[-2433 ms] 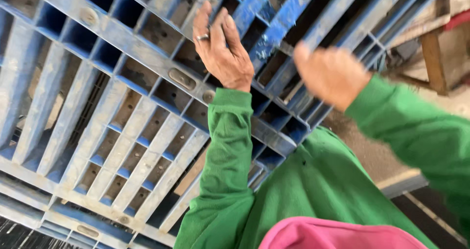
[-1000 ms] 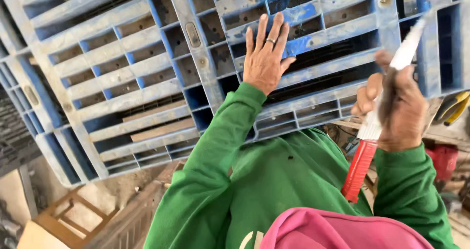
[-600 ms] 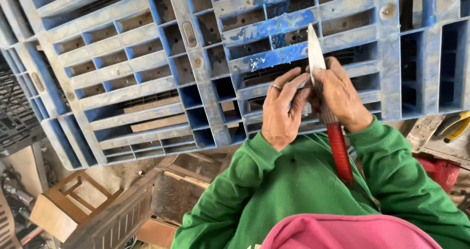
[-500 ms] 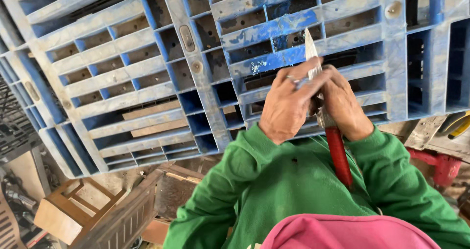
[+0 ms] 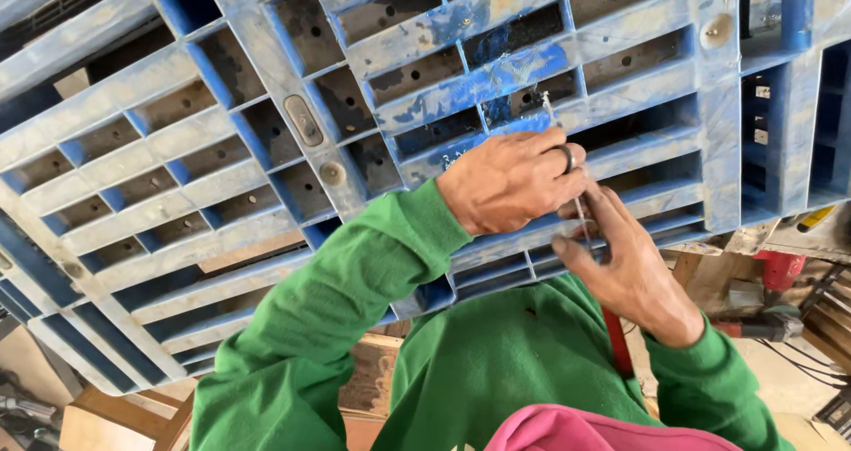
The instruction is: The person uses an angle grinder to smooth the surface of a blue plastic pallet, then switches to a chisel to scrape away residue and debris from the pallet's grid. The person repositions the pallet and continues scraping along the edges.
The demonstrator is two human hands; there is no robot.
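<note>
A worn blue plastic pallet (image 5: 292, 123) fills the upper view, its ribbed underside facing me. My right hand (image 5: 625, 269) grips a knife (image 5: 578, 205) with a red handle (image 5: 617, 343) that runs down past my wrist. The thin blade points up and its tip lies on a scraped blue slat (image 5: 496, 79). My left hand (image 5: 510, 181), with a dark ring on one finger, is curled over the blade just above my right hand. Both arms wear green sleeves. Most of the blade is hidden between the two hands.
A red power tool (image 5: 782, 268) and a second tool with a cable (image 5: 764, 327) lie at the right under the pallet's edge. A yellow-handled item (image 5: 812, 219) sits above them. Wooden crates (image 5: 97, 416) stand at the lower left.
My left hand left the pallet's surface and closed over the knife that my right hand brought in. Both hands have since slid a little right with the blade on the slat.
</note>
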